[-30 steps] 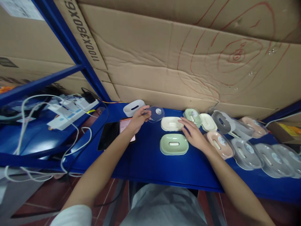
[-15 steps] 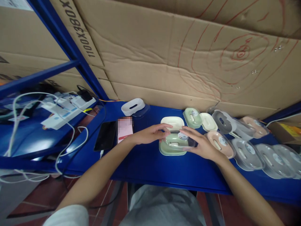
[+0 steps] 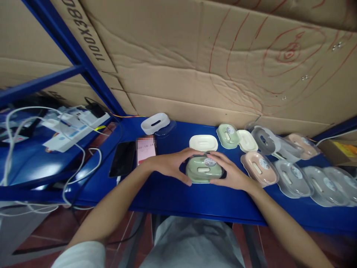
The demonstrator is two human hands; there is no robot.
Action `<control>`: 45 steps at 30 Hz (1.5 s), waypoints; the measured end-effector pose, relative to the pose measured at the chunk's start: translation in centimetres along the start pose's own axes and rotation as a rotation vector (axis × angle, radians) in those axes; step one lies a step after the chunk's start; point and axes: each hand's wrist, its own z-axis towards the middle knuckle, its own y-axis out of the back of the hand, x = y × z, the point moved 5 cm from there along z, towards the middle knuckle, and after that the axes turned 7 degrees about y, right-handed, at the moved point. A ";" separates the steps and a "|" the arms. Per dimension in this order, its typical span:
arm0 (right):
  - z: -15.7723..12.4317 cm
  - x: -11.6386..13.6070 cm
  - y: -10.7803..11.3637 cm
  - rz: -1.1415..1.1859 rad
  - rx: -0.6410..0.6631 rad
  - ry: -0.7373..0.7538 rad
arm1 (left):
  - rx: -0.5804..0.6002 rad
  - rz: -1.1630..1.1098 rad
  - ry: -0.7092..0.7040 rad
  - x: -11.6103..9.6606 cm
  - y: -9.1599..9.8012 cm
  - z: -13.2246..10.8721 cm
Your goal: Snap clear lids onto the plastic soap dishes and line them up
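A pale green soap box under a clear domed lid sits on the blue table in front of me. Its lid carries a round sticker, and a cream bar shows in the middle. My left hand curves round the left side, fingertips at the back edge and thumb at the front left corner. My right hand grips the right side, fingers along the back of the lid and thumb at the front. Just behind the box lies a cream oval dish.
Several lidded soap boxes stand to the right: green, pink and grey. A white oval piece lies back left. A black phone, a phone showing a timer and a power strip are left. Cardboard walls the back.
The clear lid, held tilted above the green base before, now sits down over it. My left hand has opened out around the left side, and the right thumb has come to the front.
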 end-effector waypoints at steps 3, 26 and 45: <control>0.0 0.0 -0.3 -0.005 0.022 -0.005 | -0.037 0.090 0.032 0.3 -0.6 0.2; -0.7 0.6 0.2 -0.446 0.017 0.111 | -0.181 0.335 0.073 0.5 -1.9 1.6; -0.3 0.9 0.1 -0.439 0.020 0.042 | -0.201 0.209 0.036 0.9 -1.1 1.6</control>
